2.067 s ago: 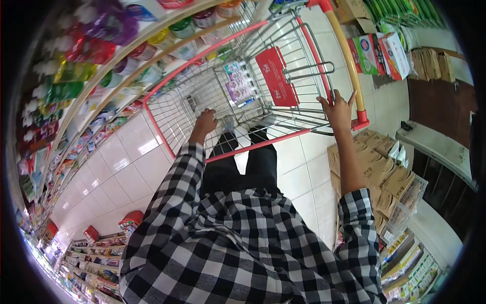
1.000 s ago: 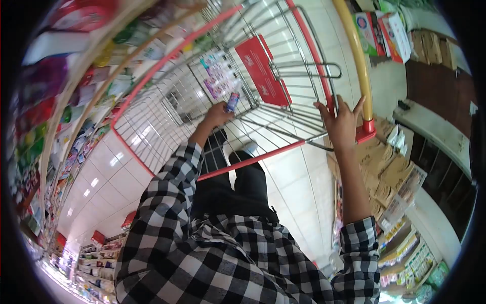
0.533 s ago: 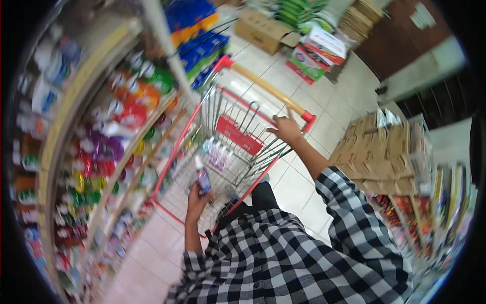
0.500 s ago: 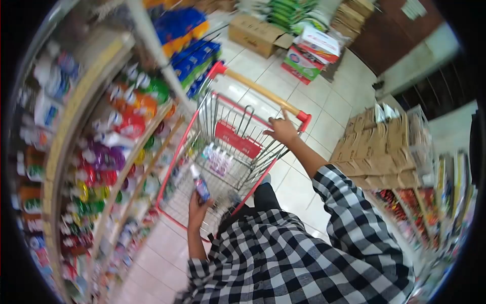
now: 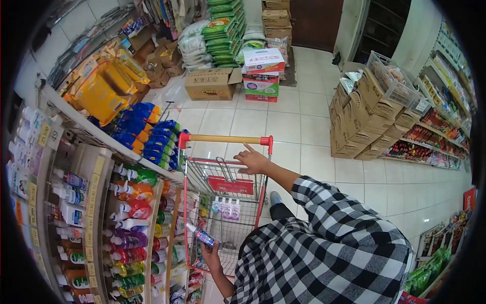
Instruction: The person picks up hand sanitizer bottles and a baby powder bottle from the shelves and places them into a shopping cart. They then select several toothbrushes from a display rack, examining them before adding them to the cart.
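Observation:
My left hand (image 5: 211,254) is wrapped round a small blue bottle (image 5: 204,236) with a white top, over the near left part of the cart. My right hand (image 5: 252,160) has its fingers spread just below the yellow handle (image 5: 225,138) of the shopping cart (image 5: 186,202), and holds nothing. Inside the cart, several small bottles (image 5: 230,209) with purple and white labels stand together near the red panel (image 5: 231,185).
Shelves (image 5: 94,218) of colourful pump bottles run along the left. Blue packs (image 5: 161,144) lie beyond them. An open carton (image 5: 210,85) and stacked boxes (image 5: 261,76) stand ahead on the tiled floor. More brown cartons (image 5: 362,119) are piled at right.
The view has turned and become sharper, with the cart now more upright in it. The bottle is still in my left hand, and my right hand remains by the handle with fingers apart.

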The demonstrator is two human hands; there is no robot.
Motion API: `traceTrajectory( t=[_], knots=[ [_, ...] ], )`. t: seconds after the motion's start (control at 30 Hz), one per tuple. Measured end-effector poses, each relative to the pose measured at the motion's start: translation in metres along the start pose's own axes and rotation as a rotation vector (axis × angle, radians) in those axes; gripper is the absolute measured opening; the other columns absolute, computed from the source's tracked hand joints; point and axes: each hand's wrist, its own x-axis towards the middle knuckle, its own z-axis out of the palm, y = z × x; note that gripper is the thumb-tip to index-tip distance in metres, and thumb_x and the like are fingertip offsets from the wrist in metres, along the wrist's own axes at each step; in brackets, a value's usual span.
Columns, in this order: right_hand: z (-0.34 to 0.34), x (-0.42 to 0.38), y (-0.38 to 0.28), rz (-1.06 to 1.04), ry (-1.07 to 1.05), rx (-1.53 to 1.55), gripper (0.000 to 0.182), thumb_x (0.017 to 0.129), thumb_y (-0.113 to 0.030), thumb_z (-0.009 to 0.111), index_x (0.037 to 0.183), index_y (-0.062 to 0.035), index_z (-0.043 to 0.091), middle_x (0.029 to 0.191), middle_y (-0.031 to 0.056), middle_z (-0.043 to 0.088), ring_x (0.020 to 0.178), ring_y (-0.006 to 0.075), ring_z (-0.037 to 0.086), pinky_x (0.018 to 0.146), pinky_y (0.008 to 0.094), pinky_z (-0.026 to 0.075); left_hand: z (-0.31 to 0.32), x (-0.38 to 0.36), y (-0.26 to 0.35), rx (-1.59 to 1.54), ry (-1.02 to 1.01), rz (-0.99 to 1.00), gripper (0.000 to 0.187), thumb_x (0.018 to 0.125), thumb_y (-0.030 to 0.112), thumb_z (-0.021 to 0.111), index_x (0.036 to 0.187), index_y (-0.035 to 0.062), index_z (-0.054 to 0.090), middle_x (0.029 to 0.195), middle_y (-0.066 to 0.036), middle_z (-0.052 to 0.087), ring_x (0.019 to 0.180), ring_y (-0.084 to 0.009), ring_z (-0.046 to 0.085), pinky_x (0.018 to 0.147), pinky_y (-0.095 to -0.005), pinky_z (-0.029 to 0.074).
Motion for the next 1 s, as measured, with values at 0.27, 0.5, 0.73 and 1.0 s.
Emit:
traceTrajectory(
  t=[0.27, 0.5, 0.73, 1.0],
  knots=[
    [0.032, -0.025, -0.144, 0.232, 0.277, 1.181, 0.040, 0.093, -0.027, 0.061, 0.122, -0.0015, 0.052, 0.106, 0.0092, 0.061, 0.097, 0.0180, 0.060, 0.086, 0.0323, 0.047, 0.022, -0.004, 0.052, 0.051, -0.170, 0.104, 0.050, 0.085, 0.005, 0.068, 0.129, 0.0000, 0.046, 0.105, -0.004, 0.056, 0.093, -0.0116, 0.054, 0.084, -0.0271, 0.045],
    [-0.009, -0.038, -0.207, 0.103, -0.277, 1.368, 0.029, 0.097, -0.027, 0.058, 0.110, -0.0010, 0.060, 0.089, 0.0016, 0.061, 0.084, 0.0074, 0.055, 0.077, 0.0240, 0.046, 0.032, -0.028, 0.053, 0.154, -0.274, 0.054, 0.047, 0.086, 0.007, 0.068, 0.127, -0.0020, 0.047, 0.105, -0.004, 0.056, 0.091, -0.0117, 0.054, 0.082, -0.0268, 0.046],
    [-0.020, -0.031, -0.203, 0.326, -0.258, 1.492, 0.048, 0.096, -0.044, 0.052, 0.110, 0.0004, 0.062, 0.081, 0.0049, 0.062, 0.071, 0.0136, 0.061, 0.069, 0.0280, 0.051, 0.042, -0.031, 0.059, 0.005, -0.231, 0.096, 0.044, 0.090, 0.008, 0.064, 0.128, -0.0027, 0.047, 0.112, -0.004, 0.055, 0.102, -0.0116, 0.053, 0.090, -0.0257, 0.041],
    [-0.047, -0.012, -0.215, 0.384, -0.293, 1.732, 0.052, 0.099, -0.044, 0.046, 0.103, 0.0059, 0.061, 0.079, 0.0071, 0.062, 0.073, 0.0125, 0.060, 0.070, 0.0270, 0.050, 0.044, -0.033, 0.086, -0.083, -0.212, 0.171, 0.053, 0.087, 0.006, 0.068, 0.132, -0.0051, 0.043, 0.114, -0.005, 0.055, 0.102, -0.0104, 0.052, 0.089, -0.0245, 0.041]
  ],
)
